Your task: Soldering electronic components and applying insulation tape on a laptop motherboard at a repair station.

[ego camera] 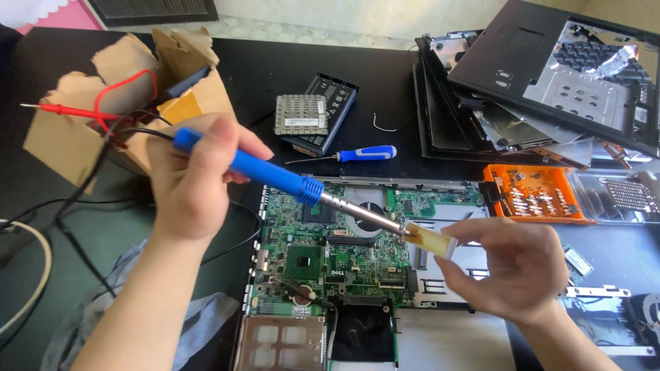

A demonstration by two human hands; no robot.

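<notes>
A blue-handled screwdriver [357, 154] lay on my black desk [385, 82], just right of a dark battery pack [328, 117] with a grey finned heatsink [301, 115] resting on it. An orange tray of bits [533, 194] sat near stacked laptop casings [536, 82]. At the far left stood a torn cardboard box [124, 96] with red probe leads [75, 110].
</notes>
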